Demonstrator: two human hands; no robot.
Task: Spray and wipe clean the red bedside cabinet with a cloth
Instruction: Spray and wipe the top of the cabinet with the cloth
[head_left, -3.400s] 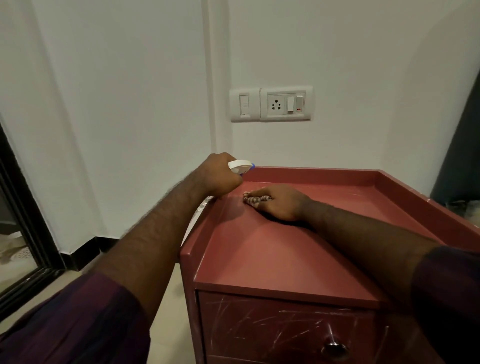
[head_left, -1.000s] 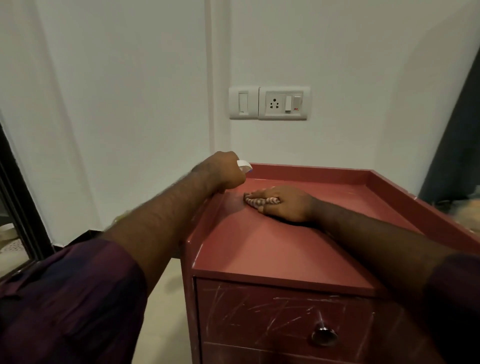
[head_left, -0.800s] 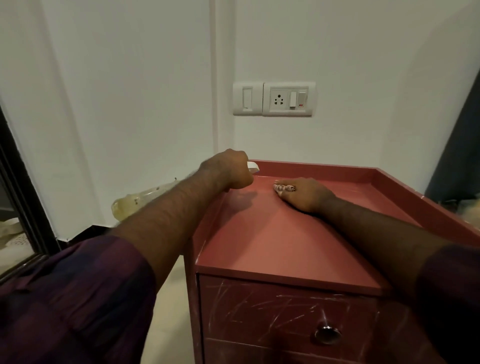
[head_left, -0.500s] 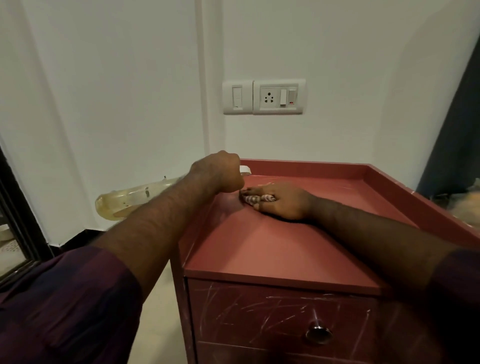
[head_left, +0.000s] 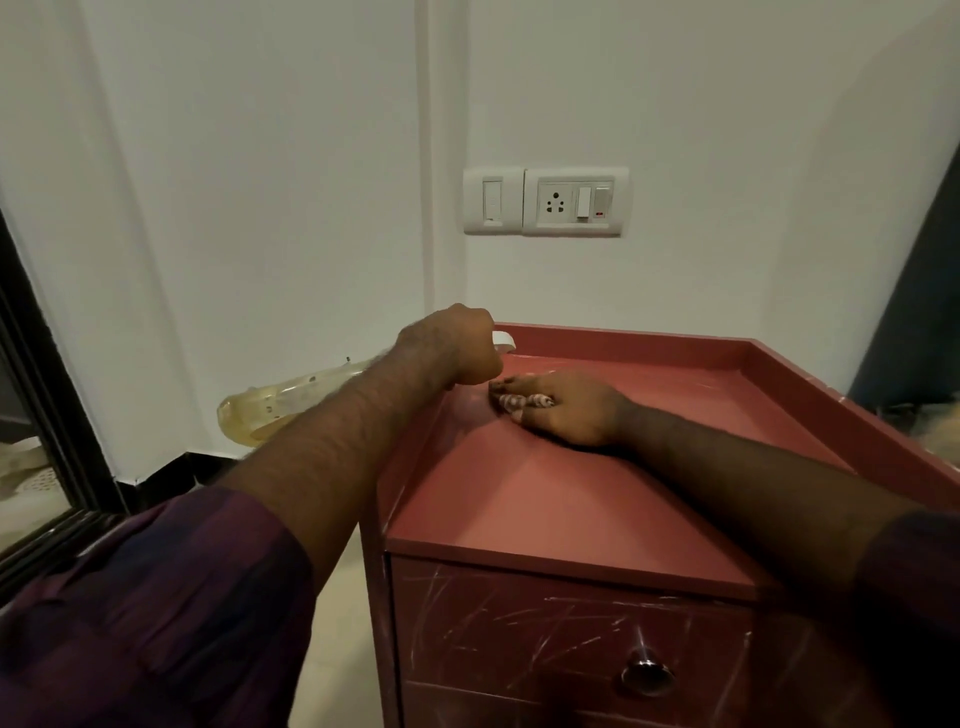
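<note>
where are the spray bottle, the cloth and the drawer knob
spray bottle (head_left: 280, 408), head view, clear body holding yellowish liquid
cloth (head_left: 519, 401), head view, visible striped edge
drawer knob (head_left: 647, 675), head view, metal face

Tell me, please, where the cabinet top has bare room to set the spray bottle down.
Bare: the front-left cabinet top, between front edge and right forearm; and the back right corner, inside the rims. Crowded: back left: left hand, right hand, cloth.

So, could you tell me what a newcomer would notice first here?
The red cabinet at lower right, its drawer front scratched white. At its back-left corner the left hand grips a spray bottle of yellowish liquid; beside it the right hand holds a cloth on the top.
</note>
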